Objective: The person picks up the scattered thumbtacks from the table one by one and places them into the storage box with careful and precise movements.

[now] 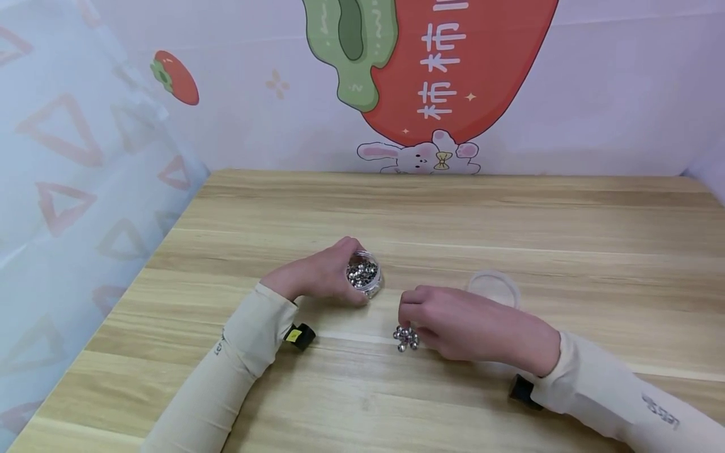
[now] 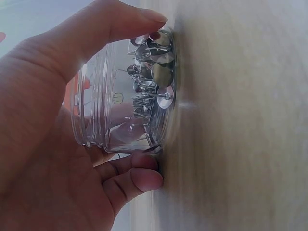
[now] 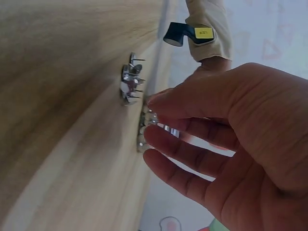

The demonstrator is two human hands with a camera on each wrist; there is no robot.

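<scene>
My left hand [image 1: 325, 270] grips a small clear plastic jar [image 1: 370, 289] from its left side, thumb and fingers curled round the wall. Silver thumbtacks [image 2: 149, 72] lie heaped inside the jar, which stands lidless on the table. A small pile of the same thumbtacks [image 1: 405, 338] lies on the wood to the right and nearer me, some with their pins up. Close beside this pile is my right hand [image 1: 453, 321], fingers bent and thumb near the index finger [image 3: 192, 127]. I cannot tell whether a thumbtack is between those fingertips.
A clear round lid [image 1: 495, 286] lies on the wooden table [image 1: 362, 402] behind the right hand, which partly covers it. Black wrist cameras [image 1: 300, 337] stick out under both sleeves. A printed cloth [image 1: 238, 126] hangs along the table's back edge.
</scene>
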